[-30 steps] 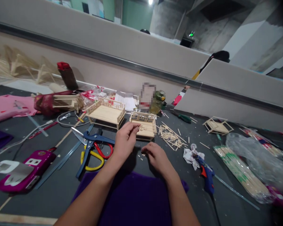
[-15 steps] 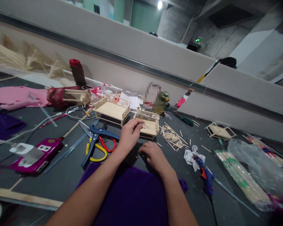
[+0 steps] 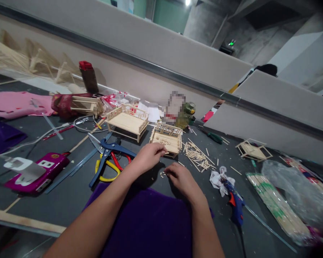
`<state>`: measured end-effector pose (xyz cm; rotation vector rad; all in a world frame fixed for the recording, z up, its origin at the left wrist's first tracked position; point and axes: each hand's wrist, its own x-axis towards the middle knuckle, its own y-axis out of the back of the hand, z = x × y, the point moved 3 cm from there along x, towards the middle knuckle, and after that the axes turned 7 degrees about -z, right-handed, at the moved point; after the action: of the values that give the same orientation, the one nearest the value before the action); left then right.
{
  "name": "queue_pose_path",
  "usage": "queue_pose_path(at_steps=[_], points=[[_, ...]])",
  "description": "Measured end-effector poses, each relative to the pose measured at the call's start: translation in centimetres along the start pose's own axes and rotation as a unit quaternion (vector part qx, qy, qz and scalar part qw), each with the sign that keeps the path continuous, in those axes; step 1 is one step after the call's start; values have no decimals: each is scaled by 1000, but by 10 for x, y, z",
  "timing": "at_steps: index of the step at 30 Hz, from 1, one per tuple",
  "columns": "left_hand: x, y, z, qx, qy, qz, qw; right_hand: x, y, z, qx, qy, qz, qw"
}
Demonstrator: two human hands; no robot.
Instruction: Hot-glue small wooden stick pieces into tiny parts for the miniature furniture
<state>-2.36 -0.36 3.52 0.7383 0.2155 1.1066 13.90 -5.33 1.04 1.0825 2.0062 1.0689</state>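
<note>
My left hand (image 3: 146,157) is pinched, fingertips at the near edge of a small model bed made of sticks (image 3: 167,138); what it pinches is too small to make out. My right hand (image 3: 181,178) rests curled on the dark table, fingertips closed over tiny cut stick pieces (image 3: 163,175). A larger stick model bed (image 3: 127,121) stands just left of the small one. A purple cloth (image 3: 148,222) lies under my forearms.
Blue-handled shears (image 3: 107,150) and red and yellow cutters (image 3: 110,168) lie left of my hands. A heap of cut sticks (image 3: 196,154), a blue glue gun (image 3: 235,200) and a bagged stick bundle (image 3: 274,204) lie right. A magenta device (image 3: 40,171) sits left. A grey partition (image 3: 161,53) runs behind.
My left hand has dropped from the top of the small bed to its near edge. The right hand stays on the table. The camera view has shifted slightly.
</note>
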Motion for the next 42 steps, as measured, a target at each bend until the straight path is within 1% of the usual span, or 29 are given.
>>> queue_pose_path(at_steps=[4,7,11,16,20,24,31,34,38,42], points=[[-1,0,2,17,4,-30,999,-2,3,3,4,-21,18,1000],[-1,1,0,20,13,-40,999,-2,2,4,-16,-40,13,999],[-2,0,-2,41,20,-58,997,1,-1,1,-28,-34,1,999],[-4,-2,1,67,16,-67,995,1,0,1,-7,-20,13,1000],[-4,-1,4,66,8,-52,996,1,-1,-2,30,9,7,999],[-4,0,5,53,1,-37,998,2,-4,-5,42,19,3,999],[-3,0,4,37,-4,-27,999,3,-3,-4,56,29,10,998],[-2,1,4,25,-8,-14,1000,1,0,-10,64,35,28,997],[-1,5,3,-8,-3,17,1000,3,-7,-30,19,61,38,997],[0,8,1,-35,8,53,998,9,-21,-43,-46,103,15,993]])
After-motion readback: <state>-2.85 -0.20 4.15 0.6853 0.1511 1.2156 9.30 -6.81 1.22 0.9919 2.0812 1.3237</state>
